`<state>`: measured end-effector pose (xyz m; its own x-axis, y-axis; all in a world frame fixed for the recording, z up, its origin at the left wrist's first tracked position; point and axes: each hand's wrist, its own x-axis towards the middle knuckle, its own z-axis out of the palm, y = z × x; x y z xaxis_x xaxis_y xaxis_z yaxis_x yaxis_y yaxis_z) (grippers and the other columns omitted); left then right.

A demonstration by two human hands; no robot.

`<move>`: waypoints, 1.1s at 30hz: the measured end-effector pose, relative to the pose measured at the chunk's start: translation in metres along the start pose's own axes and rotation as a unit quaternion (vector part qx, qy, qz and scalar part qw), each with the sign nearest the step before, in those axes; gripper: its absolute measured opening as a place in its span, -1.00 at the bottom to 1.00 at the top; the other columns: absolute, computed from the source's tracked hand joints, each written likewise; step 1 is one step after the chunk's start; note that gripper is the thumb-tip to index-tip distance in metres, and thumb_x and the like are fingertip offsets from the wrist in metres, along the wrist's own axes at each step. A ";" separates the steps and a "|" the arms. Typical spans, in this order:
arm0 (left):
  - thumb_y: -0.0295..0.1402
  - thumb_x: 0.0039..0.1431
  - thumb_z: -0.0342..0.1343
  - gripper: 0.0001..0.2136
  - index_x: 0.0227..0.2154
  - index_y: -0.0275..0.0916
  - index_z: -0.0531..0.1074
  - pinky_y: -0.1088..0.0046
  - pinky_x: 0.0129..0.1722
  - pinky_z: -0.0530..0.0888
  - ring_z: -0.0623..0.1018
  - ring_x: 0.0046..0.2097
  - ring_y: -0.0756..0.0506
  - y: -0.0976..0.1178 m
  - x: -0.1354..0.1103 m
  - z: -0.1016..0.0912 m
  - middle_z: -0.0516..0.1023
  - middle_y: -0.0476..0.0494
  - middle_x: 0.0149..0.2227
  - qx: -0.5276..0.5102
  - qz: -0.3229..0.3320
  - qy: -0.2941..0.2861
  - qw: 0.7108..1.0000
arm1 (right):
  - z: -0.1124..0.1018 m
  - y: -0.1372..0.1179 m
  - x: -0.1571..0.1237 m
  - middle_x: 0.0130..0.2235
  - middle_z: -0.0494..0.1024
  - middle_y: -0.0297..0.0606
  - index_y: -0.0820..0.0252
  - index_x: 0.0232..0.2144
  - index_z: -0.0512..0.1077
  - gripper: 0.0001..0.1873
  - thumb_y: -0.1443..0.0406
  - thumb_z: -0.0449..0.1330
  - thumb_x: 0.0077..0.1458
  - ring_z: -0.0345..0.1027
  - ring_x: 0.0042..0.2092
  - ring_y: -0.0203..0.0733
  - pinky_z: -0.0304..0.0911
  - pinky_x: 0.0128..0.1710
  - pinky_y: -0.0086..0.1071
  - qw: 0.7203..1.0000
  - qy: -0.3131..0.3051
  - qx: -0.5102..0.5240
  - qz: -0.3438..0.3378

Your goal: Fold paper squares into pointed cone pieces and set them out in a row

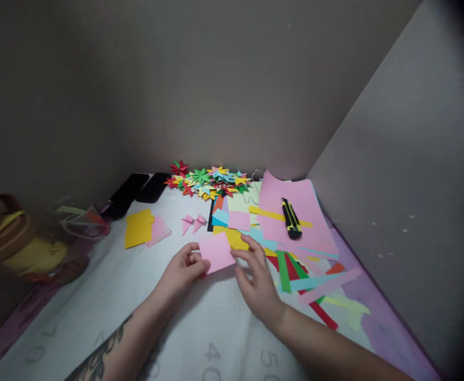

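A square of pink paper (217, 253) is held up over the white mat, unfolded and tilted slightly. My left hand (186, 267) pinches it at its left edge, thumb in front and fingers behind. At its right edge hovers my right hand (256, 280), fingers apart and curved, with fingertips close to or touching the paper. Two small folded pink pieces (193, 223) lie on the mat beyond my left hand. To their left are a stack of pink paper squares (159, 231) and a stack of yellow paper squares (139, 228).
Multicoloured folded paper stars (208, 180) are heaped by the wall. A black and yellow utility knife (292, 219) rests on large pink sheets (319, 211). Coloured paper strips (315, 291) scatter at right. Two black phone-like objects (152, 188) lie back left, near a plastic cup (85, 222).
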<state>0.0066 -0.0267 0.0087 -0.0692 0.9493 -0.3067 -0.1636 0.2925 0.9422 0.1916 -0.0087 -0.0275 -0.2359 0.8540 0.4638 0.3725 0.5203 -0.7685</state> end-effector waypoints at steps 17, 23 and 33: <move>-0.25 -0.09 0.29 -0.57 -0.17 -0.25 0.29 0.59 -0.53 0.24 0.37 -0.56 0.06 -0.002 -0.002 -0.004 0.46 0.07 -0.56 0.024 -0.002 -0.033 0.999 | -0.005 -0.006 0.004 -0.04 0.39 -0.17 0.08 -0.37 0.47 -0.91 0.35 0.17 0.08 0.27 0.02 -0.07 0.23 -0.04 -0.20 0.995 -0.061 0.082 0.019; -0.26 0.02 0.20 -0.66 -0.16 -0.26 0.30 0.57 -0.48 0.27 0.41 -0.48 0.04 -0.004 -0.005 -0.001 0.52 0.00 -0.48 0.094 0.045 -0.064 0.992 | 0.001 0.002 0.008 -0.28 0.49 -0.24 0.15 -0.48 0.40 -0.89 0.26 0.25 0.02 0.39 -0.21 -0.17 0.29 -0.20 -0.31 0.959 -0.050 0.248 0.132; -0.21 0.21 -0.01 -0.76 -0.19 -0.25 0.39 0.41 -0.13 0.41 0.50 -0.11 -0.10 0.003 -0.012 0.000 0.52 -0.18 -0.14 0.177 0.144 -0.064 0.971 | 0.000 0.001 0.009 -0.47 0.45 -0.34 0.17 -0.53 0.38 -0.82 0.23 0.26 0.01 0.31 -0.39 -0.27 0.24 -0.36 -0.40 0.952 -0.023 0.245 0.183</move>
<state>0.0072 -0.0373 0.0149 0.0650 0.9976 -0.0254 0.1954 0.0122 0.9806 0.1900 -0.0008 -0.0245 -0.2138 0.9702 0.1135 -0.0239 0.1110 -0.9935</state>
